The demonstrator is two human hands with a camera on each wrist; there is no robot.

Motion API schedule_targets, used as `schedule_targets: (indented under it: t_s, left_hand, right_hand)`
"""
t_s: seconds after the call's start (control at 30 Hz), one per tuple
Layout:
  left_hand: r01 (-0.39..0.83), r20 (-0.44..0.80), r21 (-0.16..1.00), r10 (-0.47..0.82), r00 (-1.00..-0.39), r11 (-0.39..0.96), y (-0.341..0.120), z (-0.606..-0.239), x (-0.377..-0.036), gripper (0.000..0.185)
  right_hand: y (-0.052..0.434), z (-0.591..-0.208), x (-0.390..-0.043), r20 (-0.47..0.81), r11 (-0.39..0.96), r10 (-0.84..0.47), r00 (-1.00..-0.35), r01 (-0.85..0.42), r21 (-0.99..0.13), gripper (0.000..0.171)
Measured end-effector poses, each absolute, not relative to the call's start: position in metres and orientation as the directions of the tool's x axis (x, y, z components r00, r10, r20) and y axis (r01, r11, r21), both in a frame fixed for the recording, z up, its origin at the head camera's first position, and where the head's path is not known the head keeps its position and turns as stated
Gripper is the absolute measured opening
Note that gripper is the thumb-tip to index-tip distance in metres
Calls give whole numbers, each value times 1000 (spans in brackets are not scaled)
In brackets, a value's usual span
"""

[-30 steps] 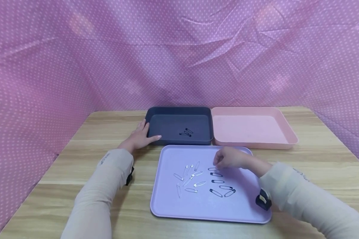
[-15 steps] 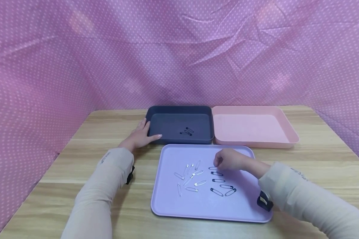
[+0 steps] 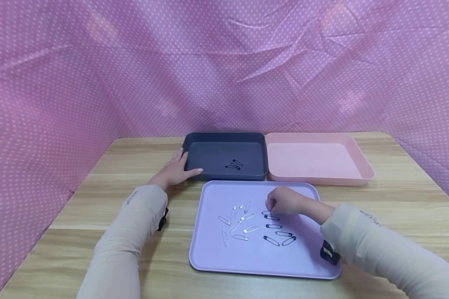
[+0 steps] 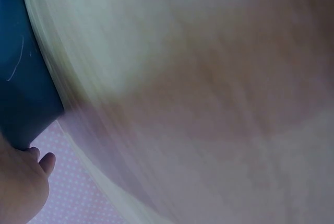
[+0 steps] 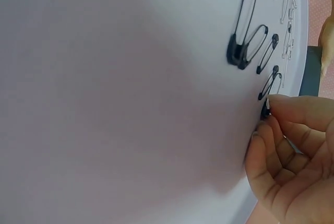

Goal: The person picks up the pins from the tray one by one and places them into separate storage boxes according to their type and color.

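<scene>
Taking the lilac tray (image 3: 239,261) as our clock, we have the right hand (image 3: 286,201) near 1 o'clock, its fingers pinching a black safety pin (image 5: 265,110) by its dark head; we cannot tell whether it is off the surface. Our left hand (image 3: 173,170) rests on the dark tray (image 3: 209,153) at 11 o'clock, fingers spread. A small cluster (image 3: 235,167) of black pins lies there, so we judge the sorting underway but early: five other black pins (image 3: 267,226) remain right of centre, and the silver pins (image 3: 245,231) toward 9 o'clock seem all left to do.
</scene>
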State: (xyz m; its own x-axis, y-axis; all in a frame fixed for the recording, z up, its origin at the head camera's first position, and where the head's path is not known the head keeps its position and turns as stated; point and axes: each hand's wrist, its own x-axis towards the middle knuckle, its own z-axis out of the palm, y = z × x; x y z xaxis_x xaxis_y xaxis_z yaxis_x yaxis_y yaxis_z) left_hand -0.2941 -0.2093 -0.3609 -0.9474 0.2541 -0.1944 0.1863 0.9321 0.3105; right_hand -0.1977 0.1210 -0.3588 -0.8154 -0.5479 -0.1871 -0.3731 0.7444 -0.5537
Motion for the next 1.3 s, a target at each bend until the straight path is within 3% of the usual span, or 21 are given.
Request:
schedule_targets:
  t_s: [0.47,0.77,1.3]
  left_hand:
    - [184,-194,295,247,-949,938,-208,-363,-295,103]
    - [184,-193,300,248,-949,936,-208,-362,-295,104]
    - [182,-188,316,249,-950,931,-210,-362,-295,103]
  right_hand:
    - [122,-361,-202,-212,747,-543,-813,-352,-564,14]
    - [119,-356,-208,-127,694,-540,-832,-355,-627,13]
    - [110,-347,-223,-93,589,-495,-864,-255,-767,4]
